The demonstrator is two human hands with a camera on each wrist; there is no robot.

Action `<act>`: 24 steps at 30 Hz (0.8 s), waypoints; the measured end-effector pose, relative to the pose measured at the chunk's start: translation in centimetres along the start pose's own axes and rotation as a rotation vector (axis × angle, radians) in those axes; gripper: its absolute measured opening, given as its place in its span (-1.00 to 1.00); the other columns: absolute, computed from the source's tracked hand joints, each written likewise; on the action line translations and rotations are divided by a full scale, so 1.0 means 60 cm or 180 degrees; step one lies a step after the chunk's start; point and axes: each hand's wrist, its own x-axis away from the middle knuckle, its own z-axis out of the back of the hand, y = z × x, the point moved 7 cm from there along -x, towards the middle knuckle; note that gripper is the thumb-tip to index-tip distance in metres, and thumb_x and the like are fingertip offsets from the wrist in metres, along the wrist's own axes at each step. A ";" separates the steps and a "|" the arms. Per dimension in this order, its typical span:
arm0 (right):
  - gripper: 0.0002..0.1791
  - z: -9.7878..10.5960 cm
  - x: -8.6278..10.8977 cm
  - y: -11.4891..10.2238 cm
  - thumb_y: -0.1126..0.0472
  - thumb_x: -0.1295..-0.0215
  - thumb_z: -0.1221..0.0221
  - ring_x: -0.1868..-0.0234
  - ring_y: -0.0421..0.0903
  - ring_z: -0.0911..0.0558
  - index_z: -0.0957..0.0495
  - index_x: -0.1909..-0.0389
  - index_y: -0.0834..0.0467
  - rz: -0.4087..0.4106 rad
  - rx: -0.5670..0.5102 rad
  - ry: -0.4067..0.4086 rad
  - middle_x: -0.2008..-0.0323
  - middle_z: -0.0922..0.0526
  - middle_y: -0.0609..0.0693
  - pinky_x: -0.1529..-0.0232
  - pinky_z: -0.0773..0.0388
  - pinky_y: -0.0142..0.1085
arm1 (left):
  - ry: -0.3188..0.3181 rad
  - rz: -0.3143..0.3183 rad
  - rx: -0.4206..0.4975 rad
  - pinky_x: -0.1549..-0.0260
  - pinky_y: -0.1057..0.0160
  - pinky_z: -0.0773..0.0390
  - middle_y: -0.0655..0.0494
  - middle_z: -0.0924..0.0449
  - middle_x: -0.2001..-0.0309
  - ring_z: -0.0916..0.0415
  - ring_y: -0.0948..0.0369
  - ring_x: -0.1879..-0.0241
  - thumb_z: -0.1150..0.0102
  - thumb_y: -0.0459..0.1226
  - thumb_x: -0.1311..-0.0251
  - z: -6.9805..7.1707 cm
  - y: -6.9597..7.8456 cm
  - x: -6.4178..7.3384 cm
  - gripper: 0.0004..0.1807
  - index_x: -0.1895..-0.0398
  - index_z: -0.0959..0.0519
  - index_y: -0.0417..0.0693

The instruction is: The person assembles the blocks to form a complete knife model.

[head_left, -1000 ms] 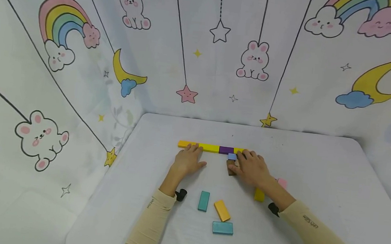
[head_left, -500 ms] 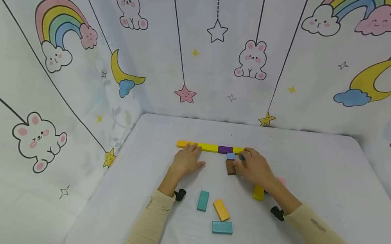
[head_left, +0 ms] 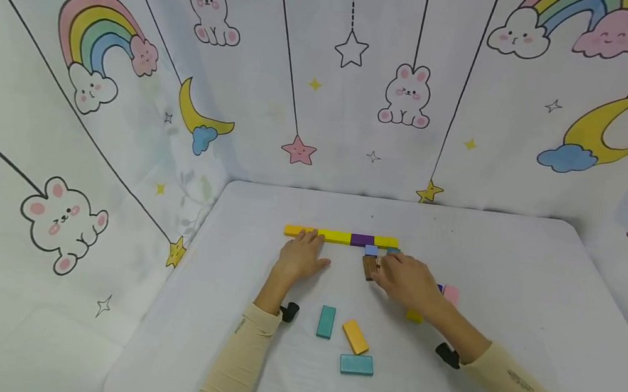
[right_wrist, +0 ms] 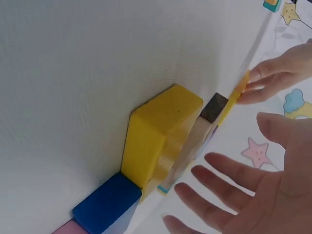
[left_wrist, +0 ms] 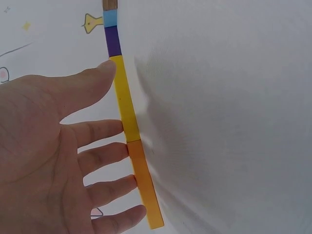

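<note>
A straight row of blocks lies near the table's far side: orange [head_left: 290, 231], yellow [head_left: 335, 237], purple [head_left: 362, 240] and a shorter yellow one [head_left: 386, 242]. My left hand [head_left: 299, 259] lies against its left part, fingertips touching the near edge in the left wrist view. In front of the row sit a light blue block [head_left: 371, 250], a teal block [head_left: 394, 250] and a dark brown block [head_left: 367, 268]. Over the brown block's right side is my right hand [head_left: 408, 282]. A pale wood block [right_wrist: 191, 141] shows beside the spread fingers in the right wrist view.
Closer to me lie a teal block [head_left: 326, 322], an orange-yellow block [head_left: 355, 337] and a second teal block [head_left: 356, 365]. Near my right wrist are a yellow block [right_wrist: 156, 122], a blue block [right_wrist: 107, 202] and a pink block [head_left: 451, 295].
My right hand has drawn back toward me from the row's right end, uncovering the short yellow block and the teal block. The left hand keeps its place.
</note>
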 end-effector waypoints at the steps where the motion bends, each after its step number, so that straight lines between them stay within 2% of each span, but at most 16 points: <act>1: -0.47 -0.001 0.002 -0.001 -0.11 -0.48 -0.26 -0.16 0.27 -0.64 -0.65 -0.19 0.23 -0.0001 0.0012 -0.0029 -0.17 -0.66 0.25 -0.18 -0.60 0.22 | -0.0003 0.0000 0.0000 -0.49 -0.21 -0.23 -0.02 -0.12 -0.64 -0.03 -0.09 -0.62 -0.16 0.14 -0.47 0.000 0.001 0.000 -0.23 -0.60 -0.28 0.01; 7: -0.37 -0.010 0.018 -0.001 -0.14 -0.49 -0.22 -0.37 0.26 -0.51 -0.56 -0.34 0.23 -0.0089 0.0083 -0.0272 -0.34 -0.56 0.23 -0.40 -0.33 0.31 | 0.0013 0.0012 -0.0023 -0.49 -0.21 -0.24 -0.02 -0.14 -0.63 -0.03 -0.08 -0.62 -0.17 0.14 -0.45 -0.002 0.001 -0.001 -0.22 -0.60 -0.28 0.01; 11: -0.31 -0.015 0.025 -0.002 -0.16 -0.49 -0.21 -0.44 0.22 -0.45 -0.51 -0.38 0.27 -0.0025 0.0182 -0.0286 -0.38 -0.52 0.23 -0.48 -0.19 0.32 | 0.0016 0.0016 -0.0043 -0.49 -0.20 -0.24 -0.03 -0.14 -0.63 -0.04 -0.08 -0.62 -0.17 0.14 -0.45 -0.003 0.001 -0.002 -0.21 -0.60 -0.28 0.01; 24: -0.30 -0.010 0.032 -0.006 -0.17 -0.47 -0.24 -0.41 0.21 -0.47 -0.52 -0.37 0.27 0.0078 0.0327 -0.0201 -0.37 -0.53 0.22 -0.45 -0.23 0.34 | -0.0018 0.0027 -0.0051 -0.49 -0.21 -0.24 0.00 -0.11 -0.64 -0.02 -0.08 -0.62 -0.15 0.16 -0.46 -0.006 -0.002 -0.005 -0.22 -0.61 -0.28 0.04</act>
